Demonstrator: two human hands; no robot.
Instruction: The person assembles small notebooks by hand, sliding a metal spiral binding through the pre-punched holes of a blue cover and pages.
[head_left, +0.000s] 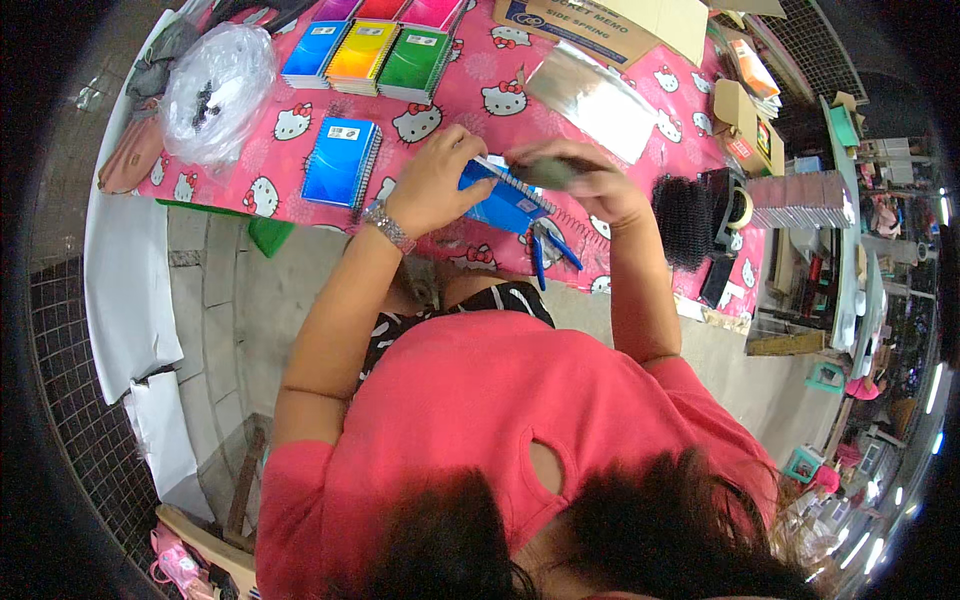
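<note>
My left hand (437,187) is closed on a small blue notebook (505,207) near the front edge of the table, thumb over its cover. A wire coil (520,186) runs along the notebook's edge, and its loose end trails to the right over the cloth. My right hand (600,188) is curled just above that edge around a dark, blurred thing (553,172), whose kind I cannot make out. Pliers with blue handles (548,250) lie just in front of the notebook, jaws spread. Another blue spiral notebook (341,162) lies flat to the left.
Stacked spiral notebooks (413,62) and a clear plastic bag (218,95) are at the back left. Behind my right hand lie a shiny sheet (600,100) and a cardboard box (610,30). Black coils (682,222) and a stack of pads (800,202) stand at the right.
</note>
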